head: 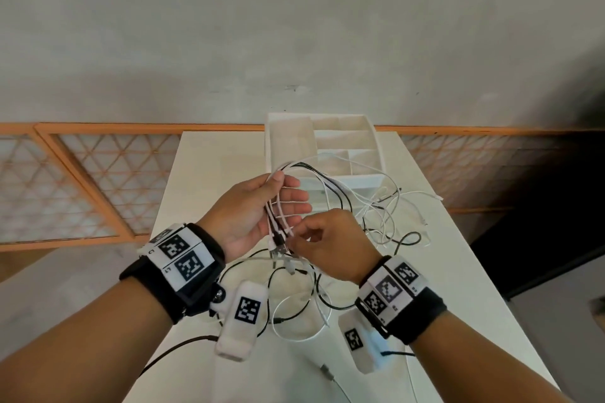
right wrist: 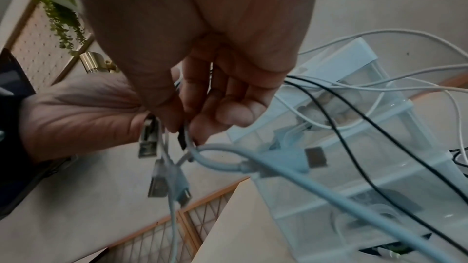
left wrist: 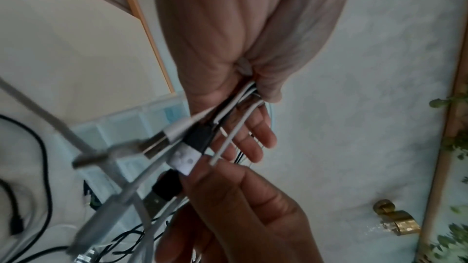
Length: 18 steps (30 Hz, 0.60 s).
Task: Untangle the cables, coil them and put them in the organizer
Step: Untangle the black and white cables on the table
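Cables (head: 314, 173) in both hands, unlabelled

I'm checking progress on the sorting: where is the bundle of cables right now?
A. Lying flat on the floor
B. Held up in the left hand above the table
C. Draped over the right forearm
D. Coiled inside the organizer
B: the left hand holds the bundle of cables above the table, in front of the organizer, while the right hand pinches at the cable ends.

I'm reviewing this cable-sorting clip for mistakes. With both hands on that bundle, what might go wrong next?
1. The left hand holds several black and white cables together, so pulling one strand with the right hand may tighten the tangle.
2. Loops trail over the organizer, so a tug might drag it.
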Each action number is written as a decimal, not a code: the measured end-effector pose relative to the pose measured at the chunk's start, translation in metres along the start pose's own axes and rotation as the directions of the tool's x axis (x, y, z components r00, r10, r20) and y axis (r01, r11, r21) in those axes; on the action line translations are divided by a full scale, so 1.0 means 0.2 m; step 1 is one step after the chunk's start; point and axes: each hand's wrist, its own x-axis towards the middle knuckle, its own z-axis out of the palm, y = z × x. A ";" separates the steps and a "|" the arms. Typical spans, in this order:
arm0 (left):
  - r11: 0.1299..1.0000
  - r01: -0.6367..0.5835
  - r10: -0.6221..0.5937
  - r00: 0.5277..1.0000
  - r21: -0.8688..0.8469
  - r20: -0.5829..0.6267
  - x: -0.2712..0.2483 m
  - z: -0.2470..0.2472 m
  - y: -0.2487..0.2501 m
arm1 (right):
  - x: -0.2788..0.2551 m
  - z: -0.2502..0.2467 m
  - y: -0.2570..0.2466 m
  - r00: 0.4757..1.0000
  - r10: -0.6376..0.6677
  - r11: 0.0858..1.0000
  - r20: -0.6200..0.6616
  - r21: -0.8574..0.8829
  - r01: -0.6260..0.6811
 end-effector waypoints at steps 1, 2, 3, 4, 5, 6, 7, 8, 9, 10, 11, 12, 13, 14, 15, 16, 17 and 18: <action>1.000 -0.008 0.008 1.000 -0.020 -0.024 0.00 -0.01 0.00 | 0.00 -0.01 0.01 1.000 0.024 0.998 0.004 0.058 -0.025; 0.999 -0.015 0.014 0.999 -0.032 -0.053 0.00 -0.03 0.00 | -0.01 -0.02 0.01 0.999 0.045 0.992 -0.010 0.118 -0.043; 0.999 -0.017 0.014 0.996 -0.032 -0.084 0.01 -0.04 -0.01 | -0.01 -0.03 0.01 0.997 0.057 0.983 -0.044 0.177 -0.049; 1.000 -0.012 0.010 0.994 -0.021 -0.111 0.01 -0.05 -0.01 | 0.00 -0.05 0.02 0.993 0.070 0.971 -0.096 0.233 -0.046; 1.000 -0.007 0.006 0.991 -0.007 -0.131 0.01 -0.06 -0.01 | 0.00 -0.07 0.02 0.985 0.085 0.953 -0.151 0.300 -0.036; 1.000 -0.003 0.004 0.989 0.008 -0.148 0.01 -0.07 -0.01 | 0.00 -0.09 0.02 0.975 0.101 0.925 -0.198 0.379 -0.018; 1.000 0.000 0.005 0.987 0.027 -0.161 0.01 -0.08 -0.02 | 0.00 -0.11 0.01 0.965 0.110 0.890 -0.237 0.456 0.010; 0.998 0.002 0.008 0.985 0.057 -0.174 0.01 -0.09 -0.02 | 0.00 -0.14 -0.01 0.955 0.109 0.859 -0.274 0.510 0.048; 0.994 0.002 0.018 0.983 0.105 -0.185 0.01 -0.10 -0.02 | 0.00 -0.16 -0.03 0.944 0.099 0.834 -0.314 0.544 0.093; 0.984 0.001 0.035 0.980 0.178 -0.198 0.01 -0.10 -0.02 | 0.00 -0.20 -0.04 0.930 0.087 0.812 -0.358 0.566 0.142; 0.961 -0.003 0.064 0.975 0.275 -0.211 0.02 -0.11 -0.03 | 0.00 -0.23 -0.06 0.914 0.077 0.792 -0.399 0.581 0.187; 0.921 -0.009 0.103 0.970 0.388 -0.221 0.02 -0.12 -0.04 | 0.01 -0.26 -0.08 0.900 0.071 0.779 -0.429 0.588 0.219; 0.861 -0.015 0.148 0.963 0.508 -0.223 0.03 -0.13 -0.05 | 0.01 -0.29 -0.09 0.893 0.066 0.777 -0.445 0.584 0.234; 0.784 -0.019 0.196 0.956 0.620 -0.218 0.04 -0.14 -0.06 | 0.02 -0.31 -0.08 0.893 0.061 0.795 -0.445 0.563 0.226; 0.704 -0.021 0.243 0.947 0.710 -0.213 0.05 -0.15 -0.06 | 0.02 -0.32 -0.07 0.902 0.058 0.834 -0.427 0.518 0.191; 0.648 -0.022 0.281 0.936 0.761 -0.212 0.05 -0.16 -0.06 | 0.02 -0.31 -0.05 0.920 0.058 0.890 -0.387 0.437 0.128; 0.635 -0.030 0.305 0.928 0.772 -0.215 0.05 -0.16 -0.06 | 0.02 -0.29 -0.02 0.940 0.064 0.944 -0.334 0.327 0.052; 0.665 -0.048 0.306 0.928 0.745 -0.213 0.05 -0.15 -0.05 | 0.02 -0.27 0.02 0.952 0.077 0.977 -0.295 0.214 -0.012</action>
